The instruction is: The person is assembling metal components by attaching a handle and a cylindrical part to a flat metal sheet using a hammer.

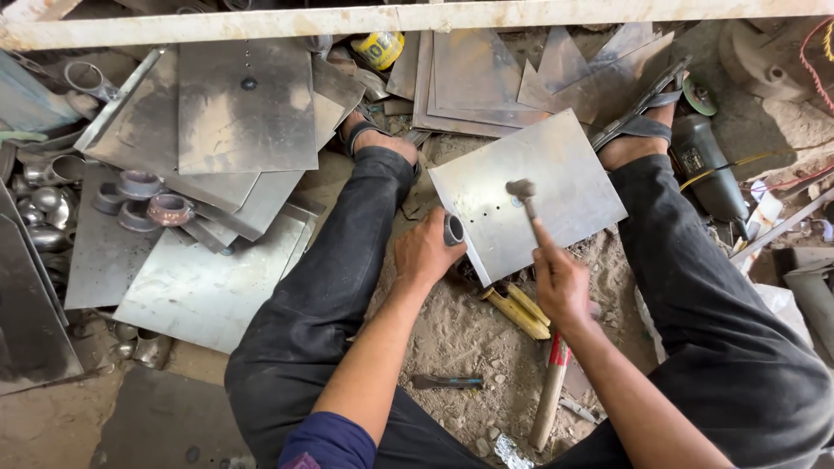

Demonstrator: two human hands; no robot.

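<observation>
Seated on the sandy floor (452, 339), our right hand (560, 282) grips a small steel hammer (522, 189) over the square grey metal sheet (530, 195); our left hand (426, 252) clasps a short metal tube (453, 230), best held steady at its edge.

Dull grey metal sheet (530, 208), black trousers (330, 287), yellow tin (379, 48), dark blue sleeve (326, 443), yellow cable (725, 167)

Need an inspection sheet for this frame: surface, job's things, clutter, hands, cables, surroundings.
Surface: sandy dirt floor, debris-strewn.
Job's things: square metal sheet with small holes; hammer head over it; short metal ring at the sheet's edge.
Clutter: stacked metal sheets, metal rings, chisel, spare hammer handle.
Hands: left hand grips the ring; right hand grips the hammer.
Cables: yellow wire by angle grinder.
Surroundings: white beam above.
</observation>
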